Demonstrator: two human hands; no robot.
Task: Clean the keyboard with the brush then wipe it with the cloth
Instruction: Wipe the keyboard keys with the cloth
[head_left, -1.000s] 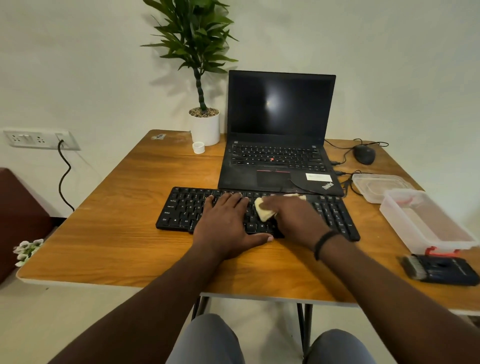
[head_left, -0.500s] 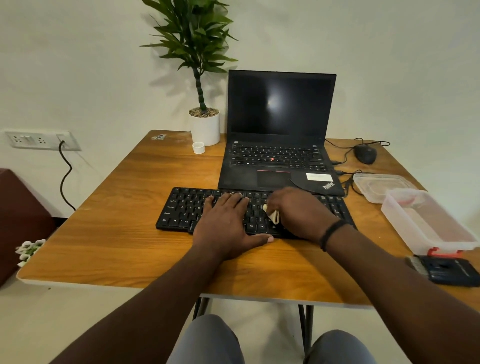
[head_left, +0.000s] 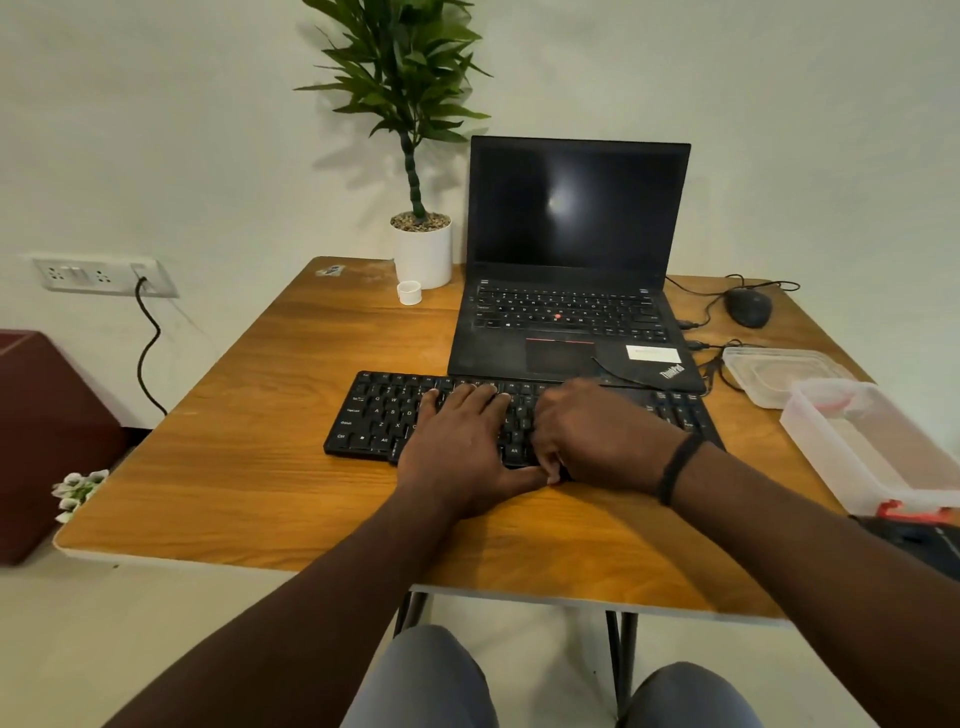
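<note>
the right hand (head_left: 597, 434) has slid left along the keyboard (head_left: 374, 415) until it touches the left hand (head_left: 462, 441) — the cloth, visible a moment ago, is now hidden beneath it, so i cannot tell its grip. left lies flat, steadying. wiping looks underway.

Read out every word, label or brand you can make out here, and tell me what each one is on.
"ThinkPad": laptop palm rest, right corner.
White sticker on the laptop: print too small to read.
Keyboard keys: letters like "Q", "W", "A", "Ctrl", "Alt" faintly legible; the rest blurred.
Small label at the table's far corner: unreadable.
</note>
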